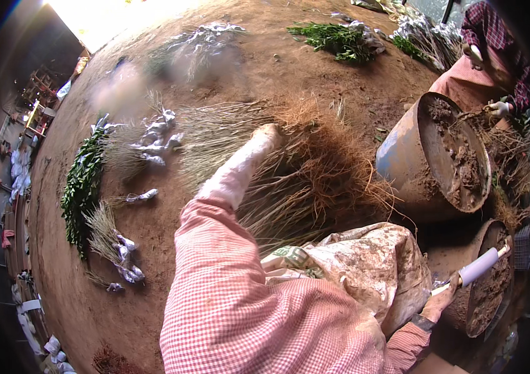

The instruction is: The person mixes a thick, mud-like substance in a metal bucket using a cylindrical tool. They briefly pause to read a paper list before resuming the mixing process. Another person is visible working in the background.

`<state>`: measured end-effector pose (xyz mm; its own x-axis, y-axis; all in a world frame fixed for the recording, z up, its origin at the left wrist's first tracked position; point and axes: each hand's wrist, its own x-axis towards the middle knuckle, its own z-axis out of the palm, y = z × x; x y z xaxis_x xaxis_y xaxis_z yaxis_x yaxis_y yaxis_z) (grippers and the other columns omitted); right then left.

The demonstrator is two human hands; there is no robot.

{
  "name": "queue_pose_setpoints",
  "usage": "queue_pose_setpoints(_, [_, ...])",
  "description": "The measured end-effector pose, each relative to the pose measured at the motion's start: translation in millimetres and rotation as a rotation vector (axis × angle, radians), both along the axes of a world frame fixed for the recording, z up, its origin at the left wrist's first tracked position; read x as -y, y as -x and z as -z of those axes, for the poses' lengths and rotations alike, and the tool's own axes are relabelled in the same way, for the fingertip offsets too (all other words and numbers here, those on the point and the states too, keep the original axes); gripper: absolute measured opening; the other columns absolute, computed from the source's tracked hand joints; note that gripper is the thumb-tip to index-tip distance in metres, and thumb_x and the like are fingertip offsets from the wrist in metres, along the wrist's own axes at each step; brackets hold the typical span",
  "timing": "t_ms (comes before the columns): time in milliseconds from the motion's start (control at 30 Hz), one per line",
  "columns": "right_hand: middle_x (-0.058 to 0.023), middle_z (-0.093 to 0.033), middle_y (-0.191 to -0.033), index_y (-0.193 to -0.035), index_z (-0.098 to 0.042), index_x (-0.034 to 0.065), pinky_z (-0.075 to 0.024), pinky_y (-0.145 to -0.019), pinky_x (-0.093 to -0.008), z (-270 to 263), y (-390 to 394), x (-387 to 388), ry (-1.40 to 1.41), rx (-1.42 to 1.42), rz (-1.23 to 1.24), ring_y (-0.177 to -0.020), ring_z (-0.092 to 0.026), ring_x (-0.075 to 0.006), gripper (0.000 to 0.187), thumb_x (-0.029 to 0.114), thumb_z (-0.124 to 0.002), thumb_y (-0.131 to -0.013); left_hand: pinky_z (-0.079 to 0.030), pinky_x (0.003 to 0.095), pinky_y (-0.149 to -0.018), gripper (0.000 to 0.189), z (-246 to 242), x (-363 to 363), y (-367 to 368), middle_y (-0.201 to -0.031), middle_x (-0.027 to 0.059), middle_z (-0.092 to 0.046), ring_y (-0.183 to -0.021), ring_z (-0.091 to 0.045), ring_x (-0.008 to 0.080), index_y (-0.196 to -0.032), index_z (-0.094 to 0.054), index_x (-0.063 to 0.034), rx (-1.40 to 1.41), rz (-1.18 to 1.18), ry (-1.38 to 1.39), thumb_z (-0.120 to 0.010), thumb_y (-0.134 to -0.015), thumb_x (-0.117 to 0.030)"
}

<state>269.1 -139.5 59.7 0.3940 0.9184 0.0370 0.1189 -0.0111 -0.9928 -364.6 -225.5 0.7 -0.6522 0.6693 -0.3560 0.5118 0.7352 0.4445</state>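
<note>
My left hand (pixel 270 134), at the end of an outstretched arm in a pale sleeve cover, is at the root end of a pile of bare-root saplings (pixel 269 187). Its fingers are hidden or blurred, so its grip on the stems does not show. Tangled orange-brown roots (pixel 325 159) spread to the right of that hand. At lower right, my right hand (pixel 443 295) grips a pale stick carrying a roll of lavender film (pixel 478 267). The roll lies across the mouth of a small mud-filled bucket (pixel 485 285). A soiled woven plastic sack (pixel 363 262) covers my lap.
A large tilted drum (pixel 405 154) holds mud at right. Beyond it, a gloved co-worker (pixel 494 70) handles roots. Wrapped sapling bundles (pixel 127 257) and leafy green bundles (pixel 82 187) lie on the dirt floor (pixel 120 322) at left; more lie at the back.
</note>
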Motion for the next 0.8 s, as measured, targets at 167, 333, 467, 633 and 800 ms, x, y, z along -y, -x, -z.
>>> queue_pose_setpoints(167, [-0.0075, -0.059, -0.106, -0.123, -0.051, 0.001, -0.0496, -0.079, -0.0253, -37, 74, 20, 0.213, -0.425, -0.452, -0.091, -0.058, -0.0151, 0.046, 0.02, -0.063, -0.083, -0.05, 0.0289, -0.07, 0.022, -24, 32, -4, -0.088, 0.0049, -0.07, -0.077, -0.062, 0.013, -0.101, -0.07, -0.0081, 0.294, -0.029, -0.276, -0.071, -0.081, -0.016])
queue_pose_setpoints(333, [-0.0085, -0.061, -0.103, -0.124, -0.048, -0.0001, -0.0533, -0.078, -0.0253, -46, 168, 47, 0.475, -0.843, -0.849, -0.092, -0.06, -0.0156, 0.045, 0.015, -0.064, -0.084, -0.051, 0.0264, -0.065, 0.016, -28, 38, -46, -0.091, 0.0069, -0.069, -0.075, -0.061, 0.0094, -0.1, -0.069, -0.002, 0.261, 0.166, -0.354, -0.065, -0.085, -0.007])
queue_pose_setpoints(467, [-0.0079, -0.058, -0.102, -0.117, -0.045, 0.0019, -0.0543, -0.083, -0.0282, -34, 227, 37, 0.562, -1.121, -1.012, -0.091, -0.06, -0.0176, 0.044, 0.01, -0.069, -0.08, -0.049, 0.0248, -0.054, 0.017, -49, 30, -88, -0.079, 0.0017, -0.067, -0.063, -0.059, 0.0071, -0.099, -0.067, -0.0013, 0.562, 0.179, -0.393, -0.061, -0.09, -0.014])
queue_pose_setpoints(633, [-0.0107, -0.052, -0.109, -0.119, -0.04, 0.0029, -0.0457, -0.097, -0.0401, -17, 260, 33, 0.708, -1.056, -1.014, -0.1, -0.056, -0.0243, 0.057, 0.017, -0.075, -0.075, -0.05, 0.0255, -0.052, 0.02, -59, 28, -130, -0.075, 0.0047, -0.066, -0.06, -0.061, 0.0102, -0.097, -0.065, 0.001, 0.747, 0.266, -0.539, -0.06, -0.091, -0.017])
queue_pose_setpoints(800, [-0.0174, -0.058, -0.116, -0.102, -0.06, 0.0044, -0.0407, -0.099, -0.04, 5, 297, 30, 0.368, -0.716, -0.828, -0.111, -0.053, -0.0258, 0.029, 0.029, -0.06, -0.087, -0.053, 0.0285, -0.055, 0.022, -45, 21, -169, -0.082, 0.0095, -0.068, -0.064, -0.064, 0.0146, -0.104, -0.063, 0.0008, 0.909, 0.373, -0.729, -0.059, -0.091, -0.017])
